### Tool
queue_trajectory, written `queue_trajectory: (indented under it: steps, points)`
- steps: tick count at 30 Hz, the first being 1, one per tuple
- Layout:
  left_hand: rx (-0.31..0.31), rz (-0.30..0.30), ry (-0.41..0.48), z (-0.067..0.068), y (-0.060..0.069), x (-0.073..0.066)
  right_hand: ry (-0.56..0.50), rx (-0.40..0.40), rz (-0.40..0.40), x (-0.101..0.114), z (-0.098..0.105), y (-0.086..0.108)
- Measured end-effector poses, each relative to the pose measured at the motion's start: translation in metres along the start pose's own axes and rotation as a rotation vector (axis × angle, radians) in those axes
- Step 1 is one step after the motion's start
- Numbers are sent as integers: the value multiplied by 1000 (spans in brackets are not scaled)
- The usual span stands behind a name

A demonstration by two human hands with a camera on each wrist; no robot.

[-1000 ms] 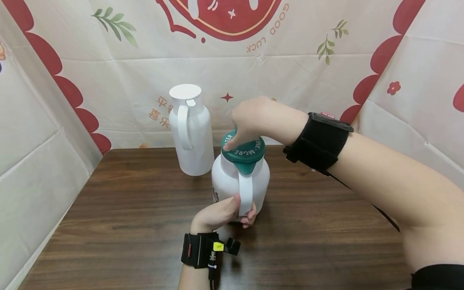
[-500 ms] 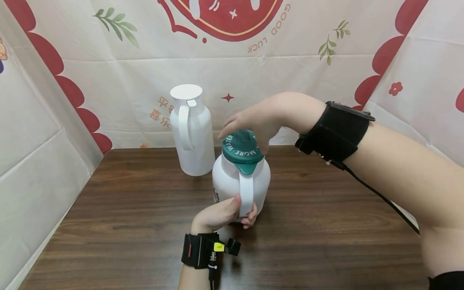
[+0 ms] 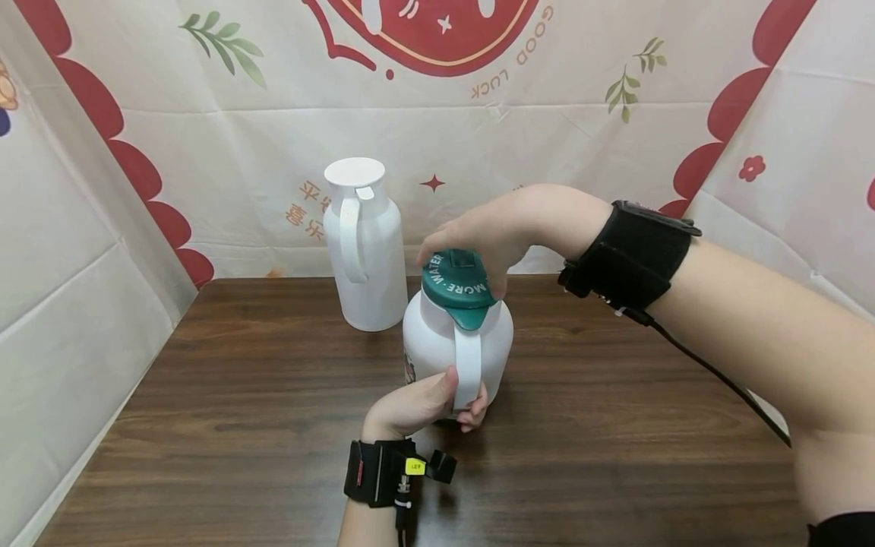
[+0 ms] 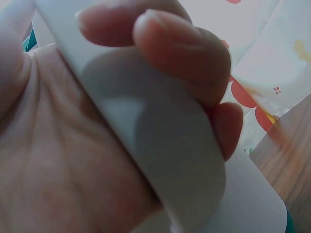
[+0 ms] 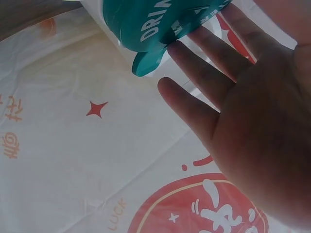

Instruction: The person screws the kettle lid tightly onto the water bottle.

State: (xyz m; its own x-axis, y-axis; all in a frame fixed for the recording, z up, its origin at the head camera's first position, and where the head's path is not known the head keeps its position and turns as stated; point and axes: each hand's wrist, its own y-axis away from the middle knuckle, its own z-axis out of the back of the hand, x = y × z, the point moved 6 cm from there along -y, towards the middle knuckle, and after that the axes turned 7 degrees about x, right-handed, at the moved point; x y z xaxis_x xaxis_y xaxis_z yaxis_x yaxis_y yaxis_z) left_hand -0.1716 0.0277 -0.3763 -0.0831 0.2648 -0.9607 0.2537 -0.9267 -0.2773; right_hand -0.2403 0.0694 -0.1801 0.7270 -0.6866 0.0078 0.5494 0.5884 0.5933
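A white jug (image 3: 432,332) with a green lid (image 3: 456,287) stands on the table, its handle (image 3: 468,365) facing me. Round the lower part of that handle curls my left hand (image 3: 412,404); in the left wrist view, the fingers wrap over the pale handle (image 4: 141,111). My right hand (image 3: 511,226) arches over the lid, thumb at its right edge and fingertips at its left. In the right wrist view, the fingers reach to the lid's edge (image 5: 141,29), with the little finger apart from it. The lid's far side is hidden in the head view.
A second, taller white jug (image 3: 369,254) stands just left and behind, its handle also toward me. The dark wooden table (image 3: 273,425) ends at a printed white cloth (image 3: 547,144) hanging behind and at the sides.
My right hand lifted off the lid's top, moved right with fingers extended, then lowered around the lid's edges. The lid's lettering has shifted slightly. My left hand keeps its hold on the handle.
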Motion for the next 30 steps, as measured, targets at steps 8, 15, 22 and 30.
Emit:
queue_trajectory:
  steps: [8,15,22,30]
  points:
    - [4,5,-5,0,1,1,27,-24,5,2,2,0]
    - [2,12,-7,-1,1,2,61,-44,-65,2,3,-2]
    - [-5,21,-13,-1,1,0,73,-74,-97,2,6,-4]
    - [2,24,-31,-1,0,-1,73,-93,-139,1,8,-6]
